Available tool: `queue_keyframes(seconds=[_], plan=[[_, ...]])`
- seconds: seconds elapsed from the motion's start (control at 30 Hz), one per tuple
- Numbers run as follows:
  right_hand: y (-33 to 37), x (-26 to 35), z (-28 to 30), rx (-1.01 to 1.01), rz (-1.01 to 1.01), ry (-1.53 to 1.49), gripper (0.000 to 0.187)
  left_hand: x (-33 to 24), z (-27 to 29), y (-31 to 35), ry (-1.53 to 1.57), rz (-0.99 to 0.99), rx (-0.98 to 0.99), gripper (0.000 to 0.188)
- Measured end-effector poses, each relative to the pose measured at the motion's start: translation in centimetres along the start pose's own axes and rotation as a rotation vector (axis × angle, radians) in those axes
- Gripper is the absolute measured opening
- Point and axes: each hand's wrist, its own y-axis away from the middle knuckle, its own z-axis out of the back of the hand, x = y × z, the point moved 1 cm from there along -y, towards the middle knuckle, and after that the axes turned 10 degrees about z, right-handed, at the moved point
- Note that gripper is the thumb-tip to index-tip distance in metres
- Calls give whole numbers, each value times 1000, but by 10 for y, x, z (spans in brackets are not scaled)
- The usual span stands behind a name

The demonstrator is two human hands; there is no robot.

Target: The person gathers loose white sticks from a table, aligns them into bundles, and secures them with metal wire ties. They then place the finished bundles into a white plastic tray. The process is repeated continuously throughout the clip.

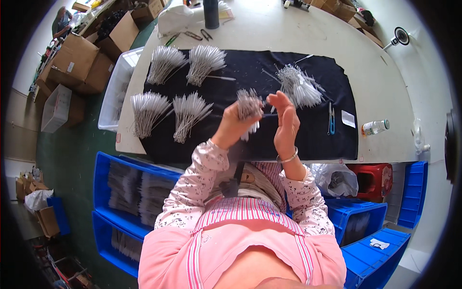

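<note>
My left hand [230, 126] is closed round a bundle of thin wire brushes [249, 104], wire ends up and white ends showing below the fist. Beside it my right hand [287, 124] is held upright, fingers stretched out, palm turned toward the bundle, holding nothing. Both hands are above a dark cloth [231, 139]. On its left part lie several fanned bundles of the same white-ended wire pieces, one of them a near bundle [149, 111]. A looser, tangled pile [301, 86] is just beyond my right hand. One loose piece [221, 78] lies near the far bundles.
Blue-handled snips [331, 120] and a white label [348, 119] lie on the cloth's right side. A bottle [375, 127] stands on the white table [394, 101]. A dark flask [211, 14] stands at the back. Blue crates [103, 180] flank me; a clear bin [108, 108] is left.
</note>
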Motion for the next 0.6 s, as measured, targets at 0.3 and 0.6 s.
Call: queue_keyframes(seconds=[0.3, 0.6], plan=[[-24, 20, -45, 824, 660, 753, 23, 53, 14, -5, -724, -490, -99, 33], [-42, 54, -44, 951, 690, 822, 37, 48, 5, -11, 212, -280, 221, 41]])
